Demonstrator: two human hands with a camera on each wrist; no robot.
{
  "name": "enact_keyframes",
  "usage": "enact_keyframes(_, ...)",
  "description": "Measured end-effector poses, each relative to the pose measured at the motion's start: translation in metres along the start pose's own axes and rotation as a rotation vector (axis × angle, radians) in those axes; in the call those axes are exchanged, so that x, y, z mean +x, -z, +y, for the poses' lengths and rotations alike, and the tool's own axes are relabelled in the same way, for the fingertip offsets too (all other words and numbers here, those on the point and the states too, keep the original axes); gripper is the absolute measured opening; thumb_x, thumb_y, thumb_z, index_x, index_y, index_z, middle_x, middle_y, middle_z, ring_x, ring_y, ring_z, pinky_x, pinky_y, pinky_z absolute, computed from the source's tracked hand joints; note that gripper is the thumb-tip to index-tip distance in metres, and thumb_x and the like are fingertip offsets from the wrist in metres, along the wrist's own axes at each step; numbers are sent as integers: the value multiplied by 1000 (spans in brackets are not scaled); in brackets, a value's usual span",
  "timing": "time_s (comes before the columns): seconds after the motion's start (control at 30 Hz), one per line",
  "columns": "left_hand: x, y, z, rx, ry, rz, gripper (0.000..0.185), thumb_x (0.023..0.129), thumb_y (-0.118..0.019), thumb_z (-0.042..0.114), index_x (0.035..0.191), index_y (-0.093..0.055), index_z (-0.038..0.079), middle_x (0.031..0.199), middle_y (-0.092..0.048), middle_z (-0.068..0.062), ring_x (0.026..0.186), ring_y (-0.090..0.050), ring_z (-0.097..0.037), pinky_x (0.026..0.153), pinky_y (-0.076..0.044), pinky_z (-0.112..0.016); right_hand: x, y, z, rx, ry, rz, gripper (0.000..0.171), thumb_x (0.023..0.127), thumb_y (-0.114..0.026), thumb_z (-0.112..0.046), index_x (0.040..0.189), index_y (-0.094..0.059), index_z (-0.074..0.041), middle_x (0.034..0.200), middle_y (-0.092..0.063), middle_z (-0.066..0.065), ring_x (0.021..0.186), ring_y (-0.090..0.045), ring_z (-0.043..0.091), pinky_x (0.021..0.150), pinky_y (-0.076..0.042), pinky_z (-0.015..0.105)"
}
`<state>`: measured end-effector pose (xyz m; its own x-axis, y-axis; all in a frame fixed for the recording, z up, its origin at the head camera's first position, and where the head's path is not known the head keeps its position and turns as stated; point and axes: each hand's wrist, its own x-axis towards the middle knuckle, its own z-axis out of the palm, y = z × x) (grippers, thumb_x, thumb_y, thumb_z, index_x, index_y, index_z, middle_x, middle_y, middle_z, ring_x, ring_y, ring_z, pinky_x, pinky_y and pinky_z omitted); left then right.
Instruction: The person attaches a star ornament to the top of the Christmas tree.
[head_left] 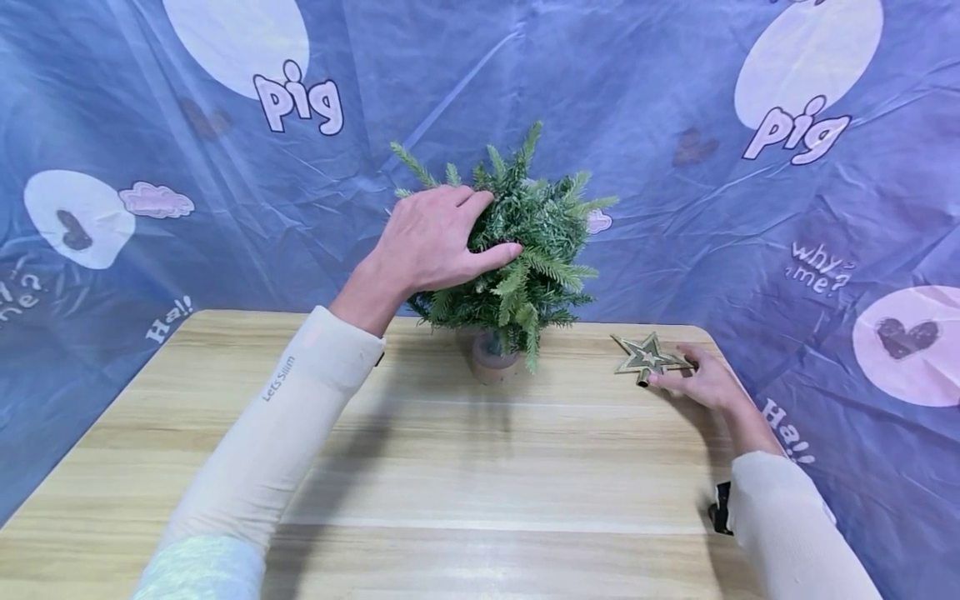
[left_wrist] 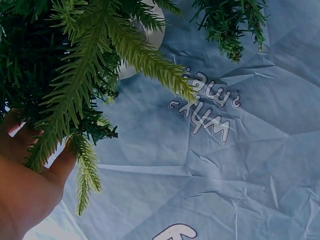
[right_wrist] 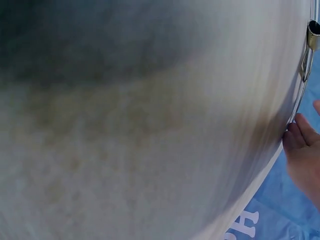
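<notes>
A small artificial Christmas tree (head_left: 540, 225) stands in a round pot (head_left: 495, 360) toward the far side of the table. My left hand (head_left: 438, 237) grips its upper left side, thumb lying across the front branches and fingertips hidden in the foliage. Branches (left_wrist: 82, 80) pass between thumb and fingers in the left wrist view. To the right, a gold star tree topper (head_left: 647, 357) with a short tube socket (right_wrist: 313, 32) is on the tabletop. My right hand (head_left: 701, 379) is at its right point, thumb near the socket and fingers spread from it.
The wooden table (head_left: 450, 483) ends at a rounded right corner, close to my right hand. Behind it hangs a creased blue cloth (head_left: 600, 83) printed with words and pale ovals. A black wrist device (head_left: 722, 507) sits at my right sleeve.
</notes>
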<state>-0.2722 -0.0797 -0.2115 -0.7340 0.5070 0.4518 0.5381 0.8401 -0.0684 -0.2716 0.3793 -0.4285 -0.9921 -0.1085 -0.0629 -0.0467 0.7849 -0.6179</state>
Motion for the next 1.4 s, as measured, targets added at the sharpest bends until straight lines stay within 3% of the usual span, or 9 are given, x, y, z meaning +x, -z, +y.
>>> enact_keyframes(0.43, -1, 0, -2, 2, 13, -5, 90, 89, -41, 80, 146, -54, 11, 136, -60, -8, 119, -60, -29, 89, -52, -45, 2, 2, -1, -54, 1, -10, 110, 81, -85, -38, 150, -22, 19, 145, -31, 46, 130, -34, 63, 108, -27, 70)
enact_keyframes(0.7, -1, 0, -3, 3, 14, -1, 90, 90, -41, 80, 146, -54, 10, 135, -61, -9, 118, -60, -29, 88, -52, -45, 4, 2, -1, -143, 22, 14, 99, 80, -85, -39, 140, -37, 24, 135, -43, 48, 123, -43, 62, 105, -34, 68)
enact_keyframes(1.0, -1, -2, 0, 1, 2, 2, 91, 89, -40, 81, 146, -54, 11, 136, -60, -8, 120, -59, -28, 90, -52, -44, 4, 2, 2, -300, -15, 14, 105, 77, -80, -61, 139, -46, 16, 137, -41, 46, 125, -38, 64, 104, -32, 71)
enact_keyframes(1.17, -2, -1, 1, 6, -2, 16, 91, 89, -41, 81, 145, -55, 10, 134, -62, -8, 118, -60, -28, 87, -53, -43, 8, 2, 3, -270, 4, 20, 95, 75, -83, -56, 127, -53, 17, 123, -55, 42, 113, -52, 56, 98, -42, 65)
enact_keyframes(1.4, -3, -1, 2, 3, 13, 2, 91, 90, -40, 81, 146, -53, 11, 137, -60, -8, 121, -59, -28, 91, -52, -45, 5, 0, 0, -190, 14, -8, 92, 78, -85, -45, 131, -47, 21, 123, -53, 43, 111, -53, 56, 98, -42, 65)
